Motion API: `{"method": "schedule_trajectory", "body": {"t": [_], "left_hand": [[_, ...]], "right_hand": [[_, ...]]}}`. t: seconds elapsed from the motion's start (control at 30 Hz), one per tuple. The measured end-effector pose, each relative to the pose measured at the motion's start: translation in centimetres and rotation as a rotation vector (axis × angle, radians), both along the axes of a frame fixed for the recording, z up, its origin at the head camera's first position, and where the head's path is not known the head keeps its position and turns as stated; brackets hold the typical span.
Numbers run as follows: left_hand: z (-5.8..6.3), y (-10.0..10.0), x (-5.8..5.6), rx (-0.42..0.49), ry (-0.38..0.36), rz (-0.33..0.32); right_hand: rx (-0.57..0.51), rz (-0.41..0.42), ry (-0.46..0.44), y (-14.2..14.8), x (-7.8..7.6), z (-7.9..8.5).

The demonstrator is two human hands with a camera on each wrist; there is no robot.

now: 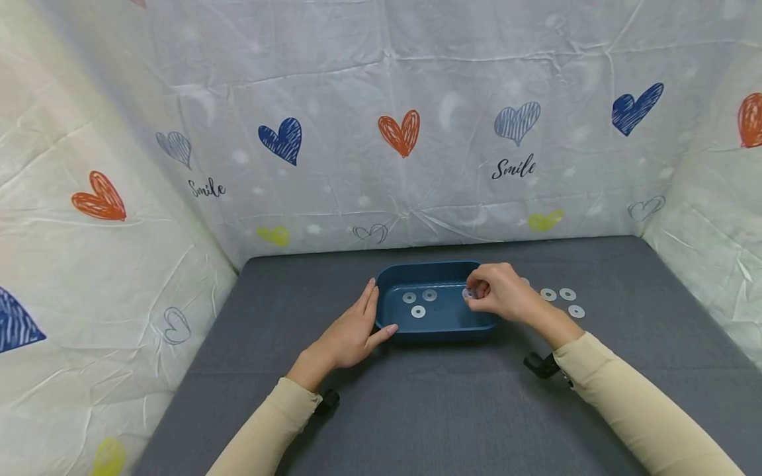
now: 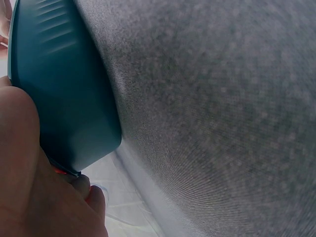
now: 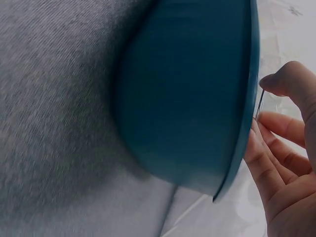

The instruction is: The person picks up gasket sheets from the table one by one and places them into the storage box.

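A blue oblong tray (image 1: 440,332) stands on the table, with three flat metal washers (image 1: 419,311) lying in its left half. My left hand (image 1: 348,337) rests against the tray's left end, fingers extended along the side and thumb at the front corner. Over the right end of the tray, my right hand (image 1: 500,291) pinches another washer (image 1: 468,293) between thumb and fingertips. The right wrist view shows this washer (image 3: 260,104) edge-on, upright beside the tray's rim (image 3: 254,74).
To the right of the tray, several more washers (image 1: 567,294) lie on the dark grey table (image 1: 428,410), one partly hidden behind my right hand. A white cloth (image 1: 333,79) printed with hearts hangs behind the table and at both sides.
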State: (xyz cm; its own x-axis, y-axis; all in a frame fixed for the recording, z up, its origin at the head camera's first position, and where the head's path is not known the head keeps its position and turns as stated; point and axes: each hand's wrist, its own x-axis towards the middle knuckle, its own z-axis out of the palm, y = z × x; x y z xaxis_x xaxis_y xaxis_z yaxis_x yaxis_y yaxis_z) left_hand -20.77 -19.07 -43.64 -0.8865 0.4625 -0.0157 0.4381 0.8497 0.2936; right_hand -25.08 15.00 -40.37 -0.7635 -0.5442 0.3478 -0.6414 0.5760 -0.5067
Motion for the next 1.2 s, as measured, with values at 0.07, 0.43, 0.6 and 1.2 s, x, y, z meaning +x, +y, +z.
{"method": "schedule_trajectory", "body": {"t": [0.07,0.43,0.6,1.2], "left_hand": [[0.0,0.0,0.0,0.001,0.001,0.0],[0.1,0.1,0.0,-0.008,-0.016,0.006],[0.2,0.0,0.1,-0.005,-0.01,0.004],[0.3,0.1,0.0,0.007,-0.039,0.009]], "right_hand": [[0.003,0.007,0.005,-0.4,-0.2,-0.1],[0.018,0.057,-0.032,-2.7,-1.0,-0.9],[0.033,0.09,-0.052,-3.9,-1.4,-1.3],[0.165,0.078,-0.123,-6.6,-2.9,-2.9]]}}
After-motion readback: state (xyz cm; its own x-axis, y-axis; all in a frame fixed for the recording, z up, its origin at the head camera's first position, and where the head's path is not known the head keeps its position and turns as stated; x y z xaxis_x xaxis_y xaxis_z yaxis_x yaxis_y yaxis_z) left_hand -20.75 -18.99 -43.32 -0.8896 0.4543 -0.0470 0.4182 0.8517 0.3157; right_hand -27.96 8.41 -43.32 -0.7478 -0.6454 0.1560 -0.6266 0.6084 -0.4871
